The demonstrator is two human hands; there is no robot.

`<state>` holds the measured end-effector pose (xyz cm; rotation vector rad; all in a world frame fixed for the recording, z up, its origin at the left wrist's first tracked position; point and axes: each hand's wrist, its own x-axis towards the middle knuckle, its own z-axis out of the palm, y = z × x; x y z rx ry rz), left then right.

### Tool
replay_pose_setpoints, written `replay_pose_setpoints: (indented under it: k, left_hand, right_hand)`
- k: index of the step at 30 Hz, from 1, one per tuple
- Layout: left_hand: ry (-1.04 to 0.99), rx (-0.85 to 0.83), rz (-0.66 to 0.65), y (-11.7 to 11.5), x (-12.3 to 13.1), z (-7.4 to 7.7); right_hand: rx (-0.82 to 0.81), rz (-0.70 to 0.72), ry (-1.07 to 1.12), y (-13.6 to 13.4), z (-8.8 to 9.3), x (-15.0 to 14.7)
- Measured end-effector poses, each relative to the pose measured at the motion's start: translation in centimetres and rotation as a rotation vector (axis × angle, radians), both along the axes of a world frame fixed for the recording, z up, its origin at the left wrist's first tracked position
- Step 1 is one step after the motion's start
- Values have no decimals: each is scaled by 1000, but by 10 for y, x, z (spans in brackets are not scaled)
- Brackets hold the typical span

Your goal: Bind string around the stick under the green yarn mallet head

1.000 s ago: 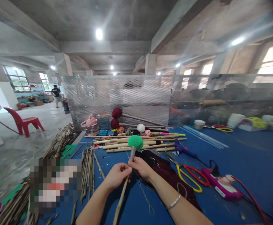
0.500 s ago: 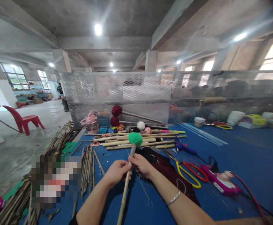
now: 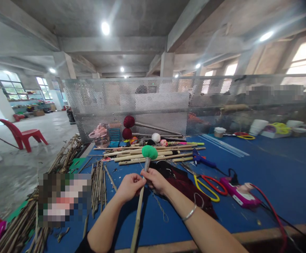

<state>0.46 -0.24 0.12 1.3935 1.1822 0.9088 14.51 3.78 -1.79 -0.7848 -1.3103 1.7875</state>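
- Hands meet at the neck of a bamboo stick [image 3: 138, 214], just under its green yarn ball [image 3: 150, 152]; the stick stands tilted, head away from the person and butt end low toward the near table edge.
- Left hand [image 3: 128, 186]: fingers closed around the shaft, gripping it just below the grey wrapped collar.
- Right hand [image 3: 156, 180]: fingers pinched shut at the same neck, apparently on a thin string [image 3: 160, 208] that trails loose onto the blue table [image 3: 274, 165]; the exact pinch point is too small to confirm.
- Progress, as judged: the green head is already formed and seated on the stick; the binding at the neck looks unfinished, since the string tail hangs untrimmed.
- Nearby: dark red cloth [image 3: 187, 188] just beside the right forearm, yellow and red scissors [image 3: 208, 186] near it, and a pink glue gun [image 3: 238, 195] further right.
- Beyond the hands: loose bamboo sticks [image 3: 147, 156] in a row and two dark red-headed mallets [image 3: 128, 126] against the mesh screen [image 3: 168, 105].
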Motion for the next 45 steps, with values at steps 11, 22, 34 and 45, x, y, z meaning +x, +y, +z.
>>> replay_pose_setpoints:
  k: [11,22,34,45]
  left_hand:
    - [85,61,-23,4,-1,-15]
    - [-208,-163,-217,-3,-2,0]
    - [-87,-12,-57,1,2,-4]
    - [120,121,-25,3,4,-12]
  right_hand:
    - [33,-72,-41,-2,-7,-7]
    - [17,40,1,-4,4,0]
    - [-25,32,3,2,-2,4]
    - [-27,-10,-19,6,0,5]
